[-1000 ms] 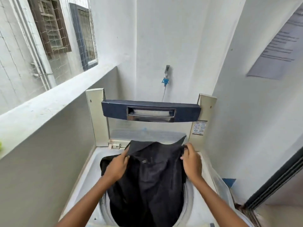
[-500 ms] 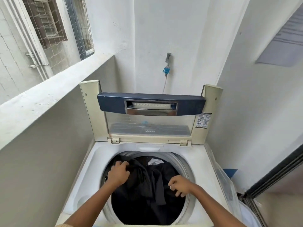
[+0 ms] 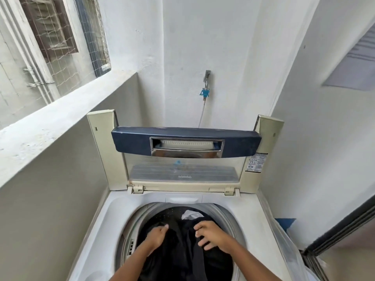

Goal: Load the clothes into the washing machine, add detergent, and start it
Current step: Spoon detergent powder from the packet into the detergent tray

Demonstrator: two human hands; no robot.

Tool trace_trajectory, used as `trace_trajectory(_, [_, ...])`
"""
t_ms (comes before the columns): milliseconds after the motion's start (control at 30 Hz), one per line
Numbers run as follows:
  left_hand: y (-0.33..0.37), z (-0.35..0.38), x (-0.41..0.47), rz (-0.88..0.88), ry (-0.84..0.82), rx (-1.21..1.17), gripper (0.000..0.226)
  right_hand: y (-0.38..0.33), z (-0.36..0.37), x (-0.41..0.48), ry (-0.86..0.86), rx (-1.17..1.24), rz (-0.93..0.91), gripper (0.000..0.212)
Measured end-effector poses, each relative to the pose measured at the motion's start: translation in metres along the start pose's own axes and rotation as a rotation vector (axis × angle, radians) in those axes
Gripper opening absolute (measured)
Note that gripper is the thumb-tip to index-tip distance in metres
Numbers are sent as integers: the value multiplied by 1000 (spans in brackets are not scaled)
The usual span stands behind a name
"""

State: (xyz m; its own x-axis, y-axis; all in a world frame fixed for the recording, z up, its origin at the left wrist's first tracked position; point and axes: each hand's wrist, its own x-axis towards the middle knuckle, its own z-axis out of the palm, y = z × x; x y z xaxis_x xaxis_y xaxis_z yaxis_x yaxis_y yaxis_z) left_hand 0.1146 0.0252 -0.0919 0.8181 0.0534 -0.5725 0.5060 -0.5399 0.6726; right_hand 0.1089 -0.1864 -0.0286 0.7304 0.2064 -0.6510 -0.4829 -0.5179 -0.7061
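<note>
Loading step was in hand | dark garment (image 3: 182, 250) was pushed into drum (image 3: 229, 214) | left hand (image 3: 156, 236) pinched it, right hand (image 3: 211, 234) loosely spread on it | detergent judged next, none seen.

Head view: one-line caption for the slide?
Both hands push dark clothes into the open washing machine.

Raised lid (image 3: 185, 147) blocks behind drum opening (image 3: 140, 218), dark clothes (image 3: 180, 246) fill it, walls close beside
</note>
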Motion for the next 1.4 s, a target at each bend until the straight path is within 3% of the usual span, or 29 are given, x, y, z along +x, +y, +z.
trace_trajectory(100, [36, -4, 8, -8, 173, -337, 38, -13, 3, 12, 107, 187, -1, 19])
trace_trajectory(233, [64, -8, 18, -92, -72, -994, 21, -29, 3, 29, 237, 393, 18, 19])
trace_trajectory(433, [73, 1, 19, -154, -143, -1264, 43, -34, 0, 47, 264, 820, 6, 11])
trace_trajectory(500, [74, 3, 18, -160, -155, -1330, 39, -34, 0, 51, 232, 940, 20, 12])
trace_trajectory(633, [81, 6, 16, -214, -85, -1307, 28, -35, 1, 52, 178, 1130, 47, 19])
trace_trajectory(800, [79, 11, 19, -215, -65, -1268, 37, -35, 3, 46, 151, 1190, 37, 31])
trace_trajectory(867, [80, 14, 19, -188, -34, -1250, 46, -33, 1, 43, 149, 1137, 23, 36])
trace_trajectory(1033, [84, 20, 25, -141, 49, -1100, 47, -25, -1, 33, 170, 913, -22, 18])
trace_trajectory(1233, [84, 27, 27, -83, 186, -1020, 53, -22, -6, 20, 200, 759, -44, 28])
trace_trajectory(1400, [82, 28, 28, -71, 185, -1001, 57, -20, -3, 17, 201, 680, -61, 26])
